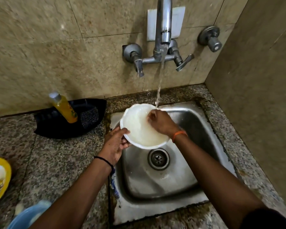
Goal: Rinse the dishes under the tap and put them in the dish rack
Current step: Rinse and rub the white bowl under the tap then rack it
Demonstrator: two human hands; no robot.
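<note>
Head view: white bowl (139, 128) tilted over steel sink (196, 123), under running tap (163, 27); left hand (116, 144) grips bowl's lower-left rim, thumb on top; right hand (160, 121) inside bowl, fingers curled against inner surface; black tray (56, 128) on counter holding yellow soap bottle (64, 107), scrub pad (89, 117); yellow plate (6, 167) at left edge.

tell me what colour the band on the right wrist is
Orange, seen in the head view on the wristband.
</note>
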